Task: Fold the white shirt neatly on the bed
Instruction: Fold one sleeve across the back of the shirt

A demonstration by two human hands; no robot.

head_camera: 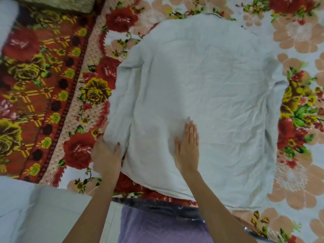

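Note:
The white shirt (210,88) lies spread flat and face down on the flowered bed cover (296,37), collar at the far end, hem toward me. Its left sleeve runs down along the left side of the body. My left hand (107,155) grips the end of that sleeve near the hem, thumb on top of the cloth. My right hand (188,146) rests flat on the lower middle of the shirt, fingers together and pointing away from me. The right sleeve lies folded along the shirt's right edge.
A red and yellow flowered blanket (35,81) covers the left part of the bed. A white cloth or pillow (35,207) sits at the near left corner. The bed's near edge (157,200) runs just beyond my purple clothing.

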